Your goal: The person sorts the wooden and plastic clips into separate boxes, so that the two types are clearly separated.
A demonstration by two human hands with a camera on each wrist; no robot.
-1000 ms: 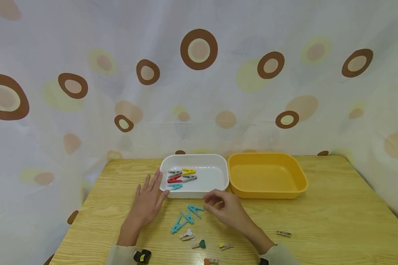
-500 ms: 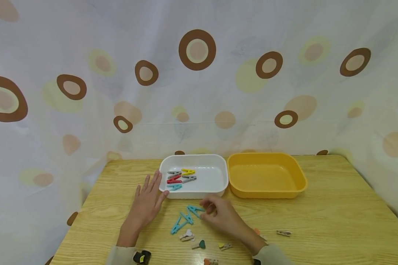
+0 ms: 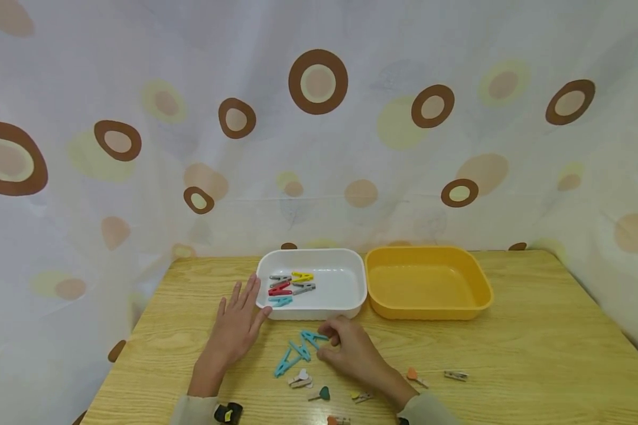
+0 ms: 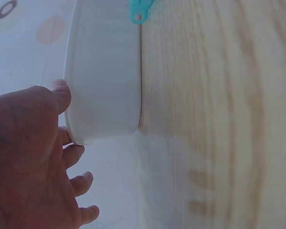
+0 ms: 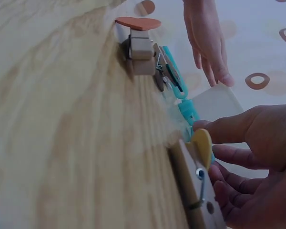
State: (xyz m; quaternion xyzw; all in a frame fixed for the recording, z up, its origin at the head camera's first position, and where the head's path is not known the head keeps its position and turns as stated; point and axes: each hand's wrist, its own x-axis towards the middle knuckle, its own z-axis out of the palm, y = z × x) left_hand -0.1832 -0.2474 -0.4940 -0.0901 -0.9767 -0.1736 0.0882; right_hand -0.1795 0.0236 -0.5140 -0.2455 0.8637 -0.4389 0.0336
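Observation:
My left hand [image 3: 238,321] lies flat on the wooden table [image 3: 537,354], fingers straight, its thumb against the near left corner of the white tray [image 3: 311,311]. In the left wrist view the thumb [image 4: 61,93] touches the tray wall [image 4: 105,81]. My right hand [image 3: 334,345] has curled fingers that pinch the right end of a teal clip [image 3: 312,337]. Two more teal clips [image 3: 292,356] lie just left of it. In the right wrist view my fingertips [image 5: 214,131] meet the teal clip [image 5: 188,112].
The white tray holds yellow [image 3: 302,275], red [image 3: 279,288], grey [image 3: 303,287] and teal [image 3: 280,301] clips. A yellow tray [image 3: 430,310] stands to its right. Small wooden heart clips [image 3: 300,378] [image 3: 321,392] [image 3: 360,395] [image 3: 416,376] and a plain clip [image 3: 455,375] lie near the front edge.
My right hand has slid left and toward me until its fingers closed on the teal clip; an orange heart clip is uncovered behind it. The left hand stayed still.

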